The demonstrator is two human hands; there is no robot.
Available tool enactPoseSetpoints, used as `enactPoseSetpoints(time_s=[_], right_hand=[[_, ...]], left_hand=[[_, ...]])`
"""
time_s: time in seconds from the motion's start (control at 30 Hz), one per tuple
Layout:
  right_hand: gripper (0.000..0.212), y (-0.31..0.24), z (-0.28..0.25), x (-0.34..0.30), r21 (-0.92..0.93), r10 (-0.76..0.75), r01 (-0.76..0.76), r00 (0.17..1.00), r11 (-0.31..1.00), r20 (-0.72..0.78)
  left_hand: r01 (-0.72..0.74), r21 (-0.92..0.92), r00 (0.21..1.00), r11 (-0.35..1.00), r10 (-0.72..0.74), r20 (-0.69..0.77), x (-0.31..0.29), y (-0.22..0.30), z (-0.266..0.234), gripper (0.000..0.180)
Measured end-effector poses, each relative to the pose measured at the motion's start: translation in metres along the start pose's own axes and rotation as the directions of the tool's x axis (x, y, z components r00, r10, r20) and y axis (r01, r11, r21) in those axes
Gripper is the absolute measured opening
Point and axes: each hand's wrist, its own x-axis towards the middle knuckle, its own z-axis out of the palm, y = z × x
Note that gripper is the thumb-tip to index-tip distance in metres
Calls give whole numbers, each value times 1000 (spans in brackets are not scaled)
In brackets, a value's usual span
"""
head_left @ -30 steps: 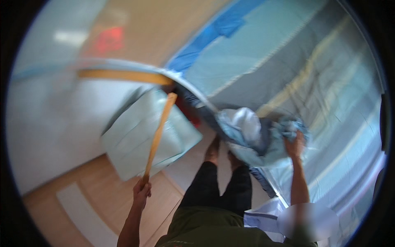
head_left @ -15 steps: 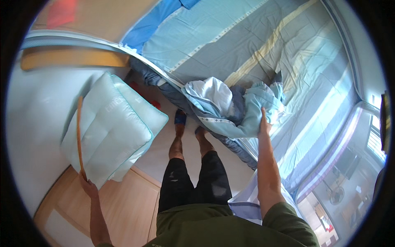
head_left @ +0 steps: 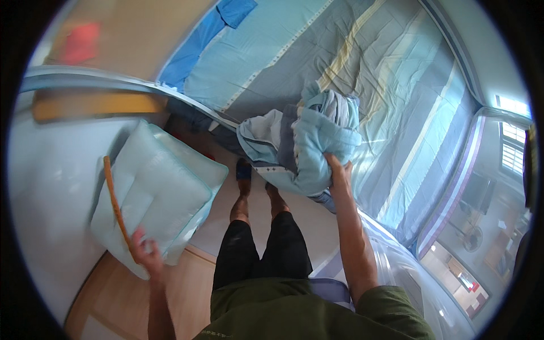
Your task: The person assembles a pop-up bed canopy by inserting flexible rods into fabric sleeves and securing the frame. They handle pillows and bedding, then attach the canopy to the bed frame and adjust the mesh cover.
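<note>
My right hand (head_left: 340,173) is closed on the near edge of a bunched light-blue and grey quilt (head_left: 323,141), which lies in folds at the bed's edge. Its white lining shows on the left. Low on the left, my left hand (head_left: 148,252) has its fingers apart, slightly smeared by motion. A thin brown stick (head_left: 118,209) slants beside it, its lower end touching or very near the hand. Behind the stick, a pale-green pillow (head_left: 164,187) or folded cushion, with a teal edge, leans against the white wall.
The bed (head_left: 277,68) bears a striped blue, grey and yellow sheet, with a blue cloth (head_left: 235,11) at its far left. Sheer netting (head_left: 408,277) hangs on the right. A yellow-orange bar (head_left: 96,105) runs along the left wall. Wooden panelling (head_left: 119,294) lies below.
My right hand has lifted the quilt into a tighter bundle, moving left in view. My left hand has moved right, its fingers spreading from the stick, whose lower end has swung right.
</note>
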Motion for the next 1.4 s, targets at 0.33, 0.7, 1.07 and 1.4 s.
enactPoseSetpoints(time_s=[0.33, 0.7, 1.07, 1.4], right_hand=[[76, -77, 20, -178, -393, -259, 707, 625, 588, 736], [61, -66, 16, -196, -234, -201, 844, 367, 483, 908], [44, 57, -97, -7, -888, -30, 380, 922, 259, 385], [31, 146, -21, 50, -851, -110, 494, 869, 178, 482]], left_hand=[[244, -643, 666, 726, 357, 655, 32, 265, 142, 77], [435, -505, 899, 746, -390, 199, 42, 9, -133, 78], [398, -186, 916, 898, -400, 31, 79, -215, -190, 98], [159, 567, 909, 808, 104, -403, 76, -107, -135, 71]])
